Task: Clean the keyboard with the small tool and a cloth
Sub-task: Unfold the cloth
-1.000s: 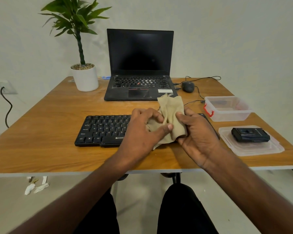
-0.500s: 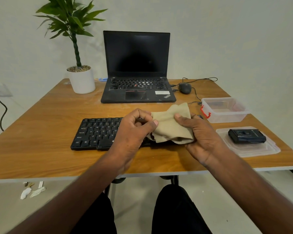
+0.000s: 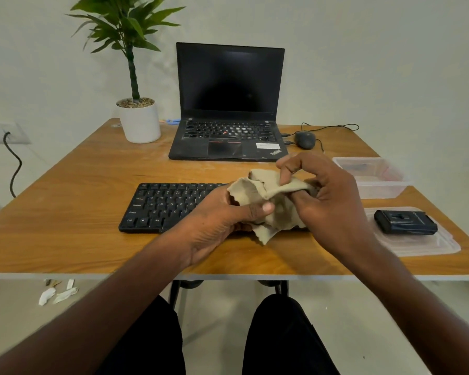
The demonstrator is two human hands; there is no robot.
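Note:
A black keyboard [image 3: 168,205] lies on the wooden table [image 3: 79,201] in front of me; its right half is hidden behind my hands. Above that right half I hold a crumpled beige cloth [image 3: 271,196] in both hands. My left hand [image 3: 225,220] grips the cloth's lower left part with thumb and curled fingers. My right hand [image 3: 328,196] pinches the cloth's upper fold between thumb and fingers. A small black tool [image 3: 405,221] lies on a clear plastic lid [image 3: 417,242] at the right.
An open black laptop [image 3: 228,109] stands behind the keyboard, with a potted plant [image 3: 138,115] to its left and a wired mouse [image 3: 305,139] to its right. A clear plastic box [image 3: 374,175] sits at the right edge. My knees are below the table's front edge.
The cloth has been gathered from a flatter spread into a crumpled bunch. My right hand rose and shifted its grip to the top fold; my left thumb now presses the lower part.

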